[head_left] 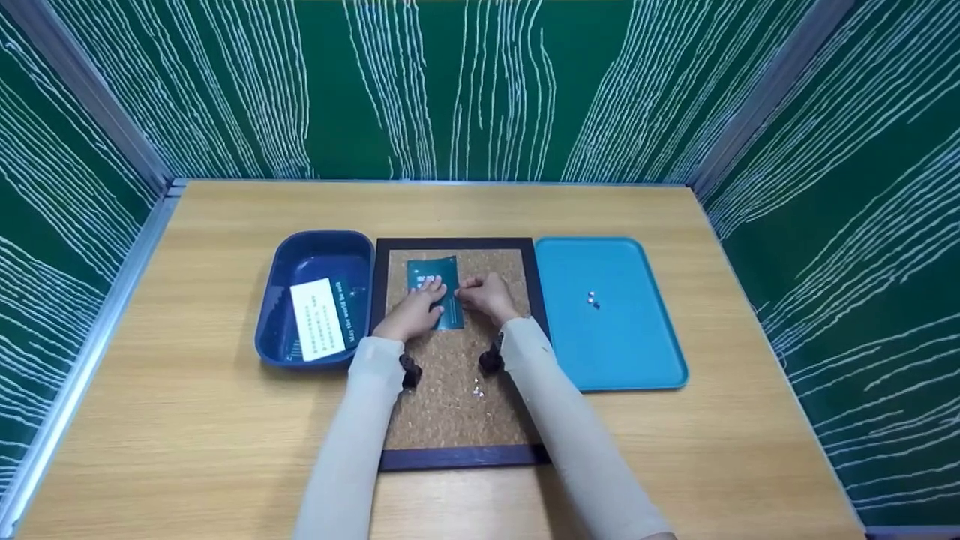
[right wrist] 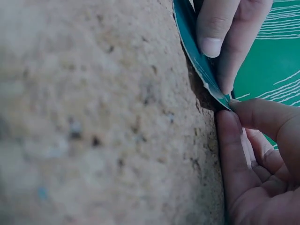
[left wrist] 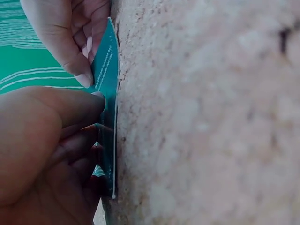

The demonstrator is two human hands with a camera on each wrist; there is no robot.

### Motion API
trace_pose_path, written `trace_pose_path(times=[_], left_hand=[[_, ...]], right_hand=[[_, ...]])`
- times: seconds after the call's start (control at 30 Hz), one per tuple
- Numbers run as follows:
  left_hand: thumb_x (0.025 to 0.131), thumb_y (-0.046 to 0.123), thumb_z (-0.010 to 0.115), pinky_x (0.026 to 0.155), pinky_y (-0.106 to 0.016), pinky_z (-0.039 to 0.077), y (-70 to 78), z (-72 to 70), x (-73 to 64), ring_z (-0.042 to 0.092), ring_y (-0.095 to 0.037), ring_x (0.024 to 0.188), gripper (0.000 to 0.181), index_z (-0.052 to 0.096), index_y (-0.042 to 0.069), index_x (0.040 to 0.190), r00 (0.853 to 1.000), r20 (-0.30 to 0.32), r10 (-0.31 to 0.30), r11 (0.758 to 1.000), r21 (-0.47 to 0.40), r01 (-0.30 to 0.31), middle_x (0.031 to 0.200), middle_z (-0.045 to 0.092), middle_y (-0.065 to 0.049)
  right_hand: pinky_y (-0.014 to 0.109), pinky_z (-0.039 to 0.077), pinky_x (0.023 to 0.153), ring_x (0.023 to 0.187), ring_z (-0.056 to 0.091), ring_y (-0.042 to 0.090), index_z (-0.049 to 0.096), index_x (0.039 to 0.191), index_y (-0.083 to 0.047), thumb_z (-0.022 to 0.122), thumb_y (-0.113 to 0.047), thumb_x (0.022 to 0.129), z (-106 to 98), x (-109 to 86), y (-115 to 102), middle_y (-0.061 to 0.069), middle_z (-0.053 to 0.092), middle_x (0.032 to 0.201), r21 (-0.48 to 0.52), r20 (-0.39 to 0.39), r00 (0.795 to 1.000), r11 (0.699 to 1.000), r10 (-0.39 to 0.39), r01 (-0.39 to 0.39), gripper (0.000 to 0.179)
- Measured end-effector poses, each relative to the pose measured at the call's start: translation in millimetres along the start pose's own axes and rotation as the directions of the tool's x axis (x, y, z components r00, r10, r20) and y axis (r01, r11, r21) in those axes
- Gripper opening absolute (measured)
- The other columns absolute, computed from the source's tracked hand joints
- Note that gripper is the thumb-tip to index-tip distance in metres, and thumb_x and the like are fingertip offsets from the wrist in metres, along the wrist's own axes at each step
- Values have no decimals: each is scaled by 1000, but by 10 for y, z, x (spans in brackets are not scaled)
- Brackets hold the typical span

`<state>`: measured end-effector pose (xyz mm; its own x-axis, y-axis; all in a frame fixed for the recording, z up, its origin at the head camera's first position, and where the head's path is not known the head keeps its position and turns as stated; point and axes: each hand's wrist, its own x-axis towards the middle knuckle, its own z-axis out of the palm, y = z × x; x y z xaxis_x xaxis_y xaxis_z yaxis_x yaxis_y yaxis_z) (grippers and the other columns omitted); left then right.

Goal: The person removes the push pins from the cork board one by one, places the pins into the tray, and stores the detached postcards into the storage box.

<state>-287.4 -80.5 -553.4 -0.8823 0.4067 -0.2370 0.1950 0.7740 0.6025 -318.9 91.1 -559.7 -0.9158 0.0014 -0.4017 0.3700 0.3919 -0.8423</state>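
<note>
A dark green card (head_left: 452,315) with white print lies on the upper part of a framed cork board (head_left: 442,405). My left hand (head_left: 417,309) rests on the card with its fingers stretched out over the print. At the card's right edge, my right hand (head_left: 487,295) pinches the edge between thumb and finger. In the right wrist view that edge of the card (right wrist: 202,70) bends up from the cork. The left wrist view shows the left thumb (left wrist: 79,105) against the card's face, near the right hand's fingers (left wrist: 77,61).
Left of the board stands a dark blue bin (head_left: 264,330) holding a white printed card (head_left: 317,319) and green cards. A light blue tray (head_left: 622,345) with several tiny shiny pieces (head_left: 591,298) sits to the right. More small shiny pieces (head_left: 478,388) lie low on the cork.
</note>
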Motion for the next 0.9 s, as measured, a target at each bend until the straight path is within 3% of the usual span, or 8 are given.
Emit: trace_pose_path(times=[0.43,0.67,0.9], left_hand=[[102,24,44,122,-43,10,-27,19,-19,11,-27,150,52,31,4,149,999,-19,32,999,-5,-32,160,19,-11],[103,30,41,122,-43,12,-5,-30,-38,12,-24,150,54,28,11,152,1000,-23,-18,994,-109,15,161,19,-6],[104,32,38,121,-47,14,44,-95,-47,13,-27,150,55,24,13,153,998,-63,-6,986,-169,-5,161,17,-6]], right_hand=[[28,56,74,81,66,16,70,93,-8,68,-11,89,67,-14,11,6,69,92,-29,-17,1000,999,-15,15,7],[30,56,77,83,65,18,70,93,-9,67,-12,90,60,-23,5,6,69,92,-40,-18,1000,999,-10,10,6],[32,57,80,86,67,19,72,96,-9,66,-13,90,15,-32,-8,7,70,96,-47,-29,1000,999,-12,11,10]])
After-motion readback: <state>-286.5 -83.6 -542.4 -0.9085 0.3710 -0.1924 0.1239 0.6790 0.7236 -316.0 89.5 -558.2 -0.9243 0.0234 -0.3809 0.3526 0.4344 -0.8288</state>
